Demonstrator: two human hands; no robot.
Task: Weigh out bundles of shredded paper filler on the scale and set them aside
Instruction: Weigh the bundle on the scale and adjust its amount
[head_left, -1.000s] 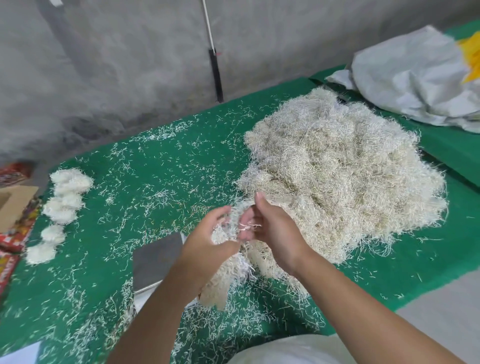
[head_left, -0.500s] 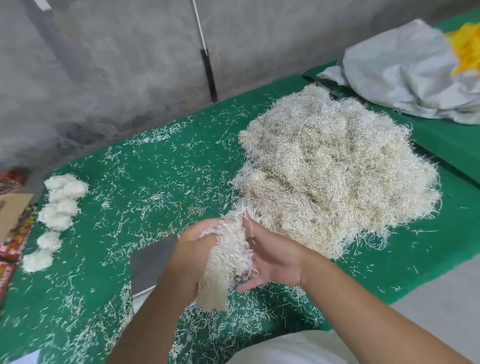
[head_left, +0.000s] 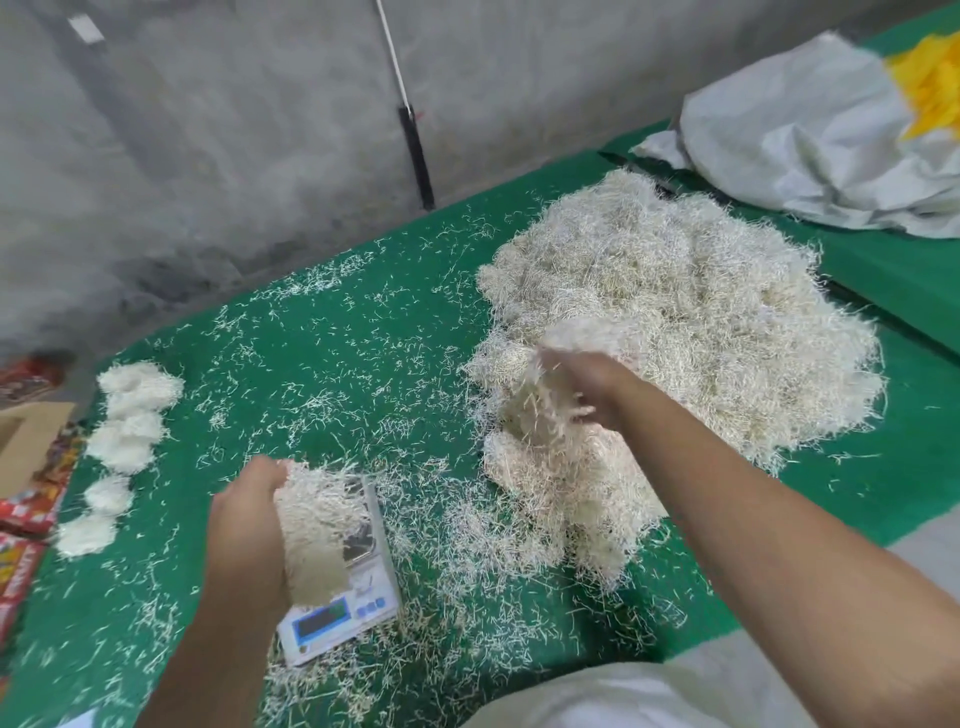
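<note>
My left hand (head_left: 244, 525) grips a bundle of pale shredded paper (head_left: 317, 530) right over the small digital scale (head_left: 348, 597), hiding most of its steel platform. The scale's blue display faces me. My right hand (head_left: 576, 384), blurred by motion, holds a clump of shreds (head_left: 535, 410) at the near-left side of the big heap of shredded paper (head_left: 685, 332). Several weighed white bundles (head_left: 124, 431) lie in a row along the left side of the green mat (head_left: 337, 332).
Loose shreds are scattered all over the mat. A grey sack (head_left: 810, 140) with yellow material lies at the back right. A cardboard box (head_left: 21, 441) and red packets (head_left: 26, 499) sit past the left edge. A concrete wall with a leaning pole (head_left: 410, 130) stands behind.
My hands have separated. The left hand carried the bundle left and down over the scale. The right hand went back to the heap and took up shreds.
</note>
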